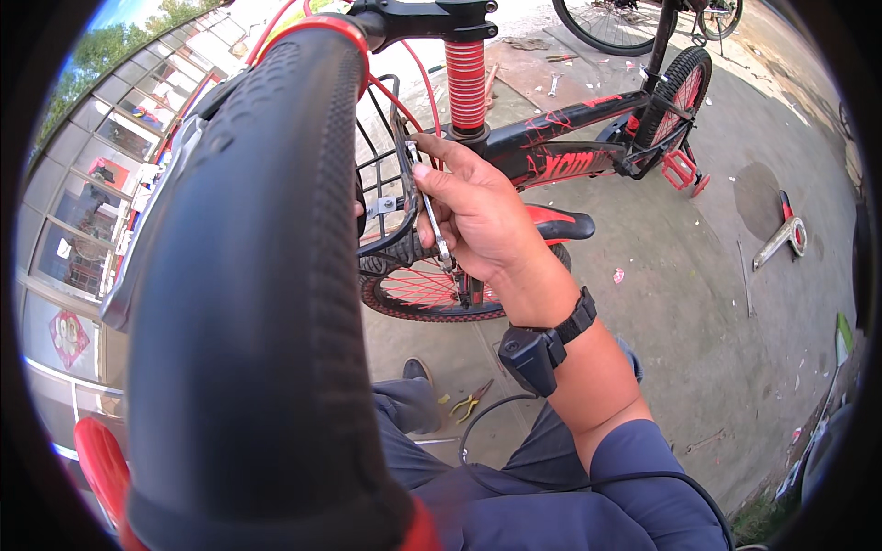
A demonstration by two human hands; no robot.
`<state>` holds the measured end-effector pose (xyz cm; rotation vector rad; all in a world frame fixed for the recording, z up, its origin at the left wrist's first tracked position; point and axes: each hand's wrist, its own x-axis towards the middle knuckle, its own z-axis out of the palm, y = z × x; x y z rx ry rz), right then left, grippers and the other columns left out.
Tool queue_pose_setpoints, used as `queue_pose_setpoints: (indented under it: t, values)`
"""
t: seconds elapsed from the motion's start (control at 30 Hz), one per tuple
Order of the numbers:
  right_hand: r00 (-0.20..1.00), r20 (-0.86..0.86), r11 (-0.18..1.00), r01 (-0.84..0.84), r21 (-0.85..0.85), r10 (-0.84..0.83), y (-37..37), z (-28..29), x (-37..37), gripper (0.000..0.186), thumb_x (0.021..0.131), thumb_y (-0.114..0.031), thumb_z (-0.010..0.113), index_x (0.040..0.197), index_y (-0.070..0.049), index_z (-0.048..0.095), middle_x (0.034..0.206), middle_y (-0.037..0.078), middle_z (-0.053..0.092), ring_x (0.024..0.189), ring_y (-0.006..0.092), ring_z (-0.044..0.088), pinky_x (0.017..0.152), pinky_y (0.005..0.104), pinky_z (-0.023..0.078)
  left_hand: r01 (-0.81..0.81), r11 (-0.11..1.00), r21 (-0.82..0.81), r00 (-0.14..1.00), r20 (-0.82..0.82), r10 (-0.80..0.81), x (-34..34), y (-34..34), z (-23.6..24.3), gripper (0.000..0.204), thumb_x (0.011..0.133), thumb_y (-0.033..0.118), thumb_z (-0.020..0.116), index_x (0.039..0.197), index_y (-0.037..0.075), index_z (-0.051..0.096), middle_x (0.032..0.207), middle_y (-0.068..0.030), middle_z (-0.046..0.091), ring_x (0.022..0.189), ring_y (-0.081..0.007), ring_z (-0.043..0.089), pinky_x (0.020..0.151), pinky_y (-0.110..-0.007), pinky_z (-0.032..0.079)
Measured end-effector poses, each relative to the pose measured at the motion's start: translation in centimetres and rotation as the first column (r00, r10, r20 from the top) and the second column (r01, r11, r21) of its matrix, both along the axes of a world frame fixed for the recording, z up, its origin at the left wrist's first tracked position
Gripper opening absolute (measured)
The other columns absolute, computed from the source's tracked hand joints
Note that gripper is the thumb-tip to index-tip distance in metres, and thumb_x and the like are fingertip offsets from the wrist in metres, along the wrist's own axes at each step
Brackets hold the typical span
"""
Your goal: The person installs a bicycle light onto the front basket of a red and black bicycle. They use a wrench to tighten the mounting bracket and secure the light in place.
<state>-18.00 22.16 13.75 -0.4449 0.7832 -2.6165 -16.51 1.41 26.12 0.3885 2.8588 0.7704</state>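
My right hand (482, 216) pinches a slim silver wrench (430, 217), thumb and fingers closed along its shaft. The wrench's upper end meets the rim of the black wire basket (375, 165) at the front of a black and red bicycle (542, 129). A small metal bracket with a bolt (384, 206) sits on the basket, left of the wrench. In front of me a big black handlebar grip (248, 275) with red ends fills the left of the head view. Behind its edge only a bit of skin shows, apparently a fingertip of my left hand (358, 210); the rest is hidden.
Below the basket is the front wheel (427, 289) with red spokes. Yellow-handled pliers (471, 401) lie on the concrete near my feet. Further right are a crank-like metal part (781, 241) and a thin rod (745, 280). Another wrench (554, 84) and a second bicycle's wheel (611, 18) are farther off.
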Motion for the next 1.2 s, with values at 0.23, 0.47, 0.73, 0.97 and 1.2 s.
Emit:
queue_pose_setpoints:
  t: [0.23, 0.47, 0.73, 0.97, 1.2]
  values:
    - [1.0, -0.012, 0.999, 0.012, -0.034, -0.012, -0.6, -0.4, -0.4, 0.054, 0.103, -0.014, 0.06, 0.15, 0.005, 0.04, 0.081, 0.006, 0.066, 0.052, 0.0121, 0.06, 0.041, 0.0223, 0.038, 0.005, 0.828, -0.561, 0.853, -0.429, -0.296, -0.6, 0.2, 1.0, 0.058, 0.081, 0.008, 0.08, 0.132, 0.002, 0.051, 0.11, -0.0212, 0.069, 0.101, -0.0396, 0.069, 0.085, -0.043, 0.055]
    - [1.0, -0.013, 1.0, 0.004, -0.028, -0.004, -0.6, -0.4, -0.5, 0.049, 0.104, -0.017, 0.058, 0.147, 0.005, 0.045, 0.083, 0.005, 0.067, 0.055, 0.0104, 0.06, 0.045, 0.0205, 0.039, 0.013, 0.998, 0.056, 0.999, 0.042, -0.015, -0.3, -0.5, 0.2, 0.061, 0.09, 0.014, 0.079, 0.141, 0.0, 0.048, 0.111, -0.0118, 0.068, 0.101, -0.0213, 0.068, 0.086, -0.035, 0.055]
    - [0.999, -0.017, 0.996, 0.049, 0.076, -0.048, 0.4, 0.2, -0.1, 0.05, 0.102, -0.01, 0.055, 0.147, 0.008, 0.043, 0.08, 0.006, 0.062, 0.052, 0.0102, 0.053, 0.047, 0.0225, 0.042, -0.185, 0.941, 0.285, 0.937, 0.339, 0.081, -0.1, -0.5, 0.9, 0.061, 0.099, 0.03, 0.068, 0.148, 0.0, 0.05, 0.108, -0.0044, 0.066, 0.09, -0.0113, 0.067, 0.069, -0.025, 0.058]
    - [0.981, -0.097, 0.959, 0.184, 0.216, -0.167, -0.1, -0.1, 0.0, 0.046, 0.099, -0.01, 0.059, 0.142, 0.005, 0.05, 0.073, -0.003, 0.049, 0.051, 0.0043, 0.041, 0.043, 0.0213, 0.034, -0.329, 0.811, 0.485, 0.883, 0.462, 0.082, 0.0, -0.5, 0.1, 0.053, 0.102, 0.025, 0.062, 0.146, -0.003, 0.051, 0.11, -0.0041, 0.069, 0.091, -0.012, 0.068, 0.083, -0.029, 0.057]
    - [0.999, -0.027, 0.999, -0.021, -0.034, 0.02, 0.5, -0.5, 0.1, 0.039, 0.102, -0.012, 0.058, 0.138, 0.002, 0.051, 0.069, -0.005, 0.045, 0.048, 0.0035, 0.038, 0.043, 0.0196, 0.032, -0.348, 0.767, 0.539, 0.883, 0.463, 0.076, -0.3, -2.1, -0.2, 0.051, 0.101, 0.029, 0.063, 0.139, -0.004, 0.055, 0.106, -0.007, 0.071, 0.09, -0.0141, 0.069, 0.083, -0.03, 0.057]
